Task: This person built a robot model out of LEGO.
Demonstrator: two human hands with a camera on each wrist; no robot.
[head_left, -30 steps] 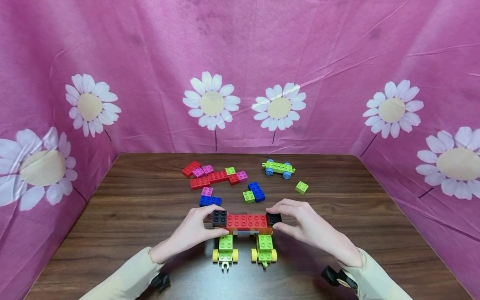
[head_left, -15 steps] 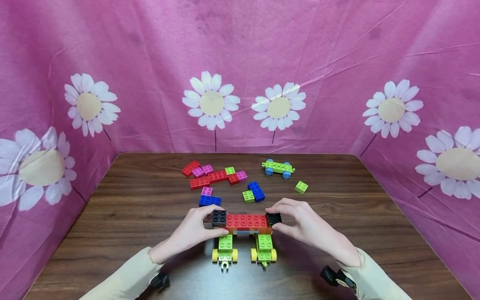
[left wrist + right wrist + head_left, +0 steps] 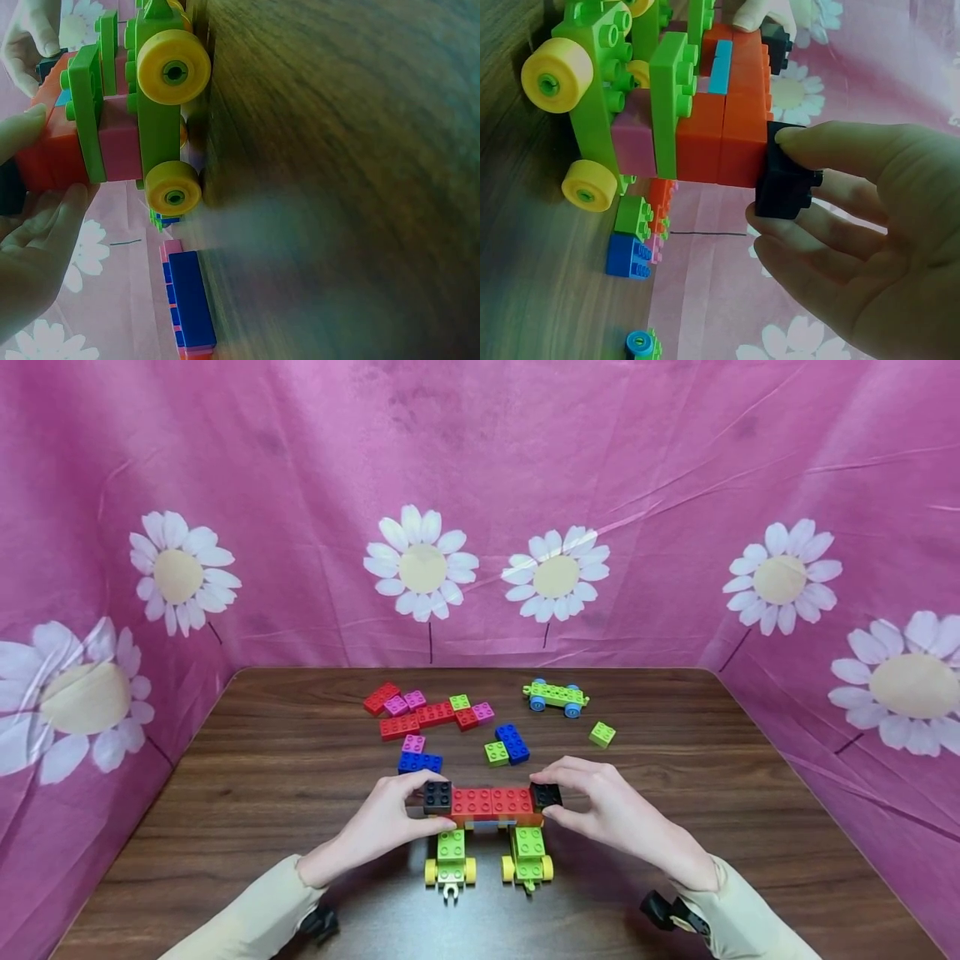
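Note:
A bridge-like toy brick build stands near the table's front. Its two lime wheeled bases (image 3: 452,857) have yellow wheels (image 3: 556,75), and pink bricks (image 3: 634,139) sit above them. Across the top run red bricks (image 3: 491,802), with a light blue piece (image 3: 720,66) beneath. One black brick (image 3: 438,796) tops the left end, another black brick (image 3: 782,184) the right end. My left hand (image 3: 382,814) grips the build's left end, thumb in front and fingers behind. My right hand (image 3: 622,818) pinches the right black brick between thumb and fingers. Both hands partly cover the ends.
Behind the build lie several red, pink and lime bricks (image 3: 435,713), a blue brick (image 3: 421,762), another blue brick (image 3: 513,742) and a lime brick (image 3: 602,734). A lime car base (image 3: 556,695) with blue wheels stands farther back. Pink flowered cloth (image 3: 480,460) surrounds the wooden table (image 3: 247,760).

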